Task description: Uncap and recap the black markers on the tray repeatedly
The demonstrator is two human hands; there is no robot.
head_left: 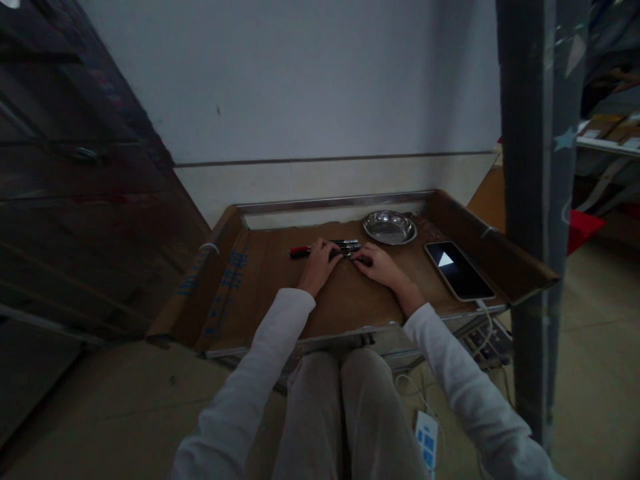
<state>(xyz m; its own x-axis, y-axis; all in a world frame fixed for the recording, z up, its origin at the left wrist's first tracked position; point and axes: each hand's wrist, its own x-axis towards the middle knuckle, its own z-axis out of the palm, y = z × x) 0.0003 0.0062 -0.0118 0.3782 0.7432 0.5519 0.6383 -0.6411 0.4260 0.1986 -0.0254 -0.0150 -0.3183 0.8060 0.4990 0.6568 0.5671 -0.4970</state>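
Observation:
Both hands are close together over the middle of the cardboard-covered table. My left hand is closed, its thumb and fingers pinching a dark pen near its tip end; part of it hides under the fingers. To its right my right hand is also closed, fingers curled around a small dark piece that looks like part of a pen. Just beyond the hands lie several pens side by side, among them a red and black pen and pens with clear or silvery ends.
A round metal dish stands behind my right hand. At the right lies a phone with a white cable over the edge. Raised cardboard sides border the table. A grey pillar rises at the right; a power strip is on the floor.

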